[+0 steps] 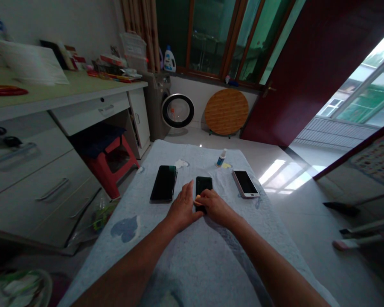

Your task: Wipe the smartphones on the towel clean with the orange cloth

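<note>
A small black smartphone [204,183] lies face up on the cloth-covered table [192,264], its lower part covered by my hands. My left hand [183,208] rests along its left side and lower edge, fingers stretched out and thumb near the bottom. Over the screen, my right hand [215,207] has its fingers closed on a small pale-orange pad [197,200], mostly hidden by the fingers; its material I cannot make out. To the left lies a larger dark tablet or phone [164,183]. At the right is a white-framed phone [245,183], screen up.
A small spray bottle [221,157] stands near the table's far edge, beside a yellowish patch. A red stool [115,166] and white drawers [48,170] are at left. Behind are a washing machine with its door [178,111] open and a round wooden board [226,111].
</note>
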Demonstrator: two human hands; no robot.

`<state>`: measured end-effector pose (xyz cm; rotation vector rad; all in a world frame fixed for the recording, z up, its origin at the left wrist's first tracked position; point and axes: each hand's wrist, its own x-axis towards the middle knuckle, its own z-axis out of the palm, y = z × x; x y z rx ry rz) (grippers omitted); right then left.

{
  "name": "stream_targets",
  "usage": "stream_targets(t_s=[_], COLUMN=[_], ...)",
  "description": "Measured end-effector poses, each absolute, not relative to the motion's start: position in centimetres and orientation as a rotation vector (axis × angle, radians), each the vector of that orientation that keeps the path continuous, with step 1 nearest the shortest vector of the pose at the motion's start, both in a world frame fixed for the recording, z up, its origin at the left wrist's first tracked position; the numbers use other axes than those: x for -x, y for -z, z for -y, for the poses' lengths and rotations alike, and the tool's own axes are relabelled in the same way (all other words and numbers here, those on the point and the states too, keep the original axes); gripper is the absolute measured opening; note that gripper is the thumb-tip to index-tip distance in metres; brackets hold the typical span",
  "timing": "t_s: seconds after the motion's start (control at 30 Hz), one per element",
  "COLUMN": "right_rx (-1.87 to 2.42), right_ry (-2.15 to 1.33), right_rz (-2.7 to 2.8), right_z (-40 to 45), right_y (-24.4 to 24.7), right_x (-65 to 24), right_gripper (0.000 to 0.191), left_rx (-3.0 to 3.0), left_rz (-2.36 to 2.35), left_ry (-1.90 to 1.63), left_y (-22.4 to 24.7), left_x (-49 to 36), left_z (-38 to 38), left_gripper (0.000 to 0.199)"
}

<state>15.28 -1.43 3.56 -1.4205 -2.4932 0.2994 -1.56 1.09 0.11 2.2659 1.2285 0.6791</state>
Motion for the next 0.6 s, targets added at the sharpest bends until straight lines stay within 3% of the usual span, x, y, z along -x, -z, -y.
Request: stream_targets(t_s=[0.4, 0.6], right_rx=[1.741, 1.893], right_ry=[-0.091, -0.073], right_rz=[2.425, 2.329], right_z=[-7.6, -7.9], right_y=[-2.6, -2.2], right_x=[-15.4, -17.4], right_gripper=[0.024, 0.03], left_rx=[-2.406, -2.464], left_rz=[-1.238, -1.226], left_ry=[-0.435, -0.435], left_y=[-1.4, -1.0], left_x=[1.6, 1.7], left_z=[-0.9, -0.9], left_gripper=[0.066, 0.066])
